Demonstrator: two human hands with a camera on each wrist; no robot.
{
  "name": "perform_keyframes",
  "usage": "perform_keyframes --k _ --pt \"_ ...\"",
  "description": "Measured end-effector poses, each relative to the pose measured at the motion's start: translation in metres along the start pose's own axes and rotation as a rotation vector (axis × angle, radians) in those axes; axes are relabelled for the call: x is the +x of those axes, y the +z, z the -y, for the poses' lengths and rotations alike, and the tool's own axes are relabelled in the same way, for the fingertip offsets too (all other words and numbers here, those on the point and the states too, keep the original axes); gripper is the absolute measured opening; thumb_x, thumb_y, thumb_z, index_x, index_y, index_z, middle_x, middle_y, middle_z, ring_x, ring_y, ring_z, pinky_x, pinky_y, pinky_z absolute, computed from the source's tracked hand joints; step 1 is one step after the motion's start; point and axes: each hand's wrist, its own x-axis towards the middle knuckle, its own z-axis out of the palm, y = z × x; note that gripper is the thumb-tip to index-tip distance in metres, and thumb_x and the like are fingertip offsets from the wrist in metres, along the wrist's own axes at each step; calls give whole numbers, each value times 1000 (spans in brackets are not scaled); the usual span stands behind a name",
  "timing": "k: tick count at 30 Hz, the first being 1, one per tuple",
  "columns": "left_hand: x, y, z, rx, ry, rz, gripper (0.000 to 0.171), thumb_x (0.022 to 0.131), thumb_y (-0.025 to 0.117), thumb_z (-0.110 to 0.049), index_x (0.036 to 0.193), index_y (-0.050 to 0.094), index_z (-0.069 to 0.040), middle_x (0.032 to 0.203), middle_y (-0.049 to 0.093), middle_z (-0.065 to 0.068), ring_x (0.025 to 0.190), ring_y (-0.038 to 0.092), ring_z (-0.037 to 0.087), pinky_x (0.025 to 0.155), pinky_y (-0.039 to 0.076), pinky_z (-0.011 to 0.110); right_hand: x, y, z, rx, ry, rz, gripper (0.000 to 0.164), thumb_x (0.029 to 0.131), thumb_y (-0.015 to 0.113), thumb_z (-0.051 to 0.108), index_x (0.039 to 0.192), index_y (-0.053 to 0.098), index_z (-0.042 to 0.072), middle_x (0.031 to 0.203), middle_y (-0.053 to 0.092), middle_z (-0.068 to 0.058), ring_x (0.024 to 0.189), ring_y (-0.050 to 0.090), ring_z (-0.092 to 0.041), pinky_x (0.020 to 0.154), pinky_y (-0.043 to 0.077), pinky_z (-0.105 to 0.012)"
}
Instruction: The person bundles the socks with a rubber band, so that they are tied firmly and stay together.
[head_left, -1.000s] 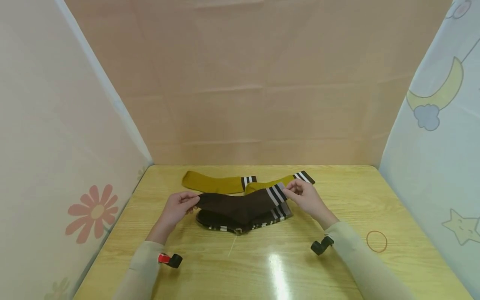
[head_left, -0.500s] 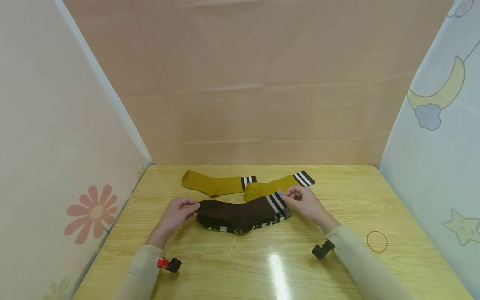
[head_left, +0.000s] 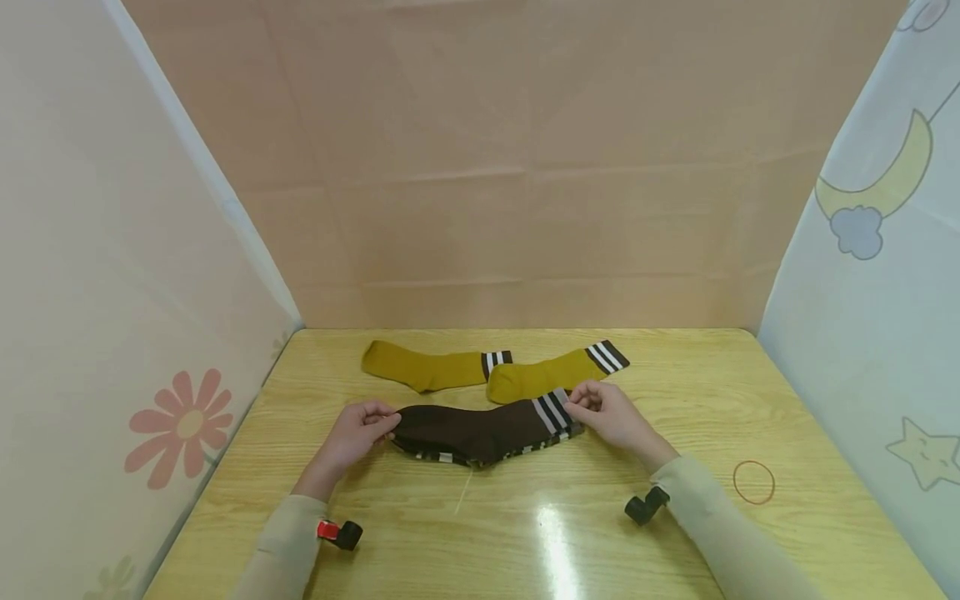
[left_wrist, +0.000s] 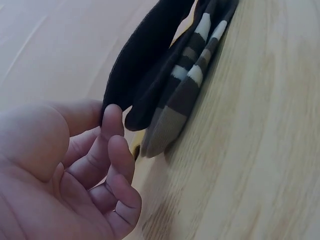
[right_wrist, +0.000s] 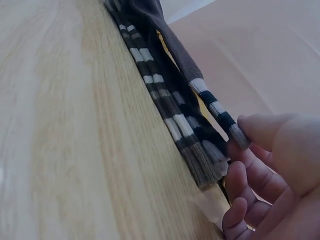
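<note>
A dark brown sock with a grey and black striped cuff stretches between my two hands. My left hand pinches its toe end between thumb and forefinger. At the other end my right hand pinches the striped cuff. Beneath it lies a stack with another dark sock and striped socks in black, white and grey-brown. In both wrist views the held sock's ends stand slightly above this stack, while its middle sags onto it. The head view shows only the stack's front edge.
Two mustard socks with striped cuffs lie behind the stack, a left one and a right one. A thin rubber band rests at the right of the wooden table. Fabric walls enclose the back and sides.
Both hands have lowered the dark brown sock toward the stack, covering most of it in the head view. More of the right mustard sock now shows behind it.
</note>
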Motion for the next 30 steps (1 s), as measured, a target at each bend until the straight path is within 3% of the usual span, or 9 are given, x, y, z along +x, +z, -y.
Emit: perform_keyframes --k 11,16,22,30 --pt "2 2 6 26 36 -3 19 103 69 -11 110 72 6 86 73 5 78 67 16 69 57 28 0 2 -3 -38 -9 16 13 101 73 18 102 67 6 90 67 -4 80 60 -19 68 50 -25" --pt "-4 4 -6 57 41 -2 17 103 66 -7 108 71 9 85 73 9 80 69 26 69 58 32 -1 3 -2 -79 -8 6 12 100 74 17 101 67 8 91 67 -2 81 61 -19 69 52 -26" --pt "2 4 7 154 48 -36 15 102 71 -13 105 74 1 84 73 5 77 66 18 67 54 27 -2 5 -3 -135 -14 -9 12 99 76 17 99 67 9 91 68 -1 81 62 -17 70 52 -26" --pt "5 6 8 272 80 -41 13 102 72 -18 105 74 -6 85 69 1 75 58 13 69 48 28 -1 6 -4 -199 0 -18 12 99 75 17 98 66 9 91 68 0 80 61 -15 70 53 -26"
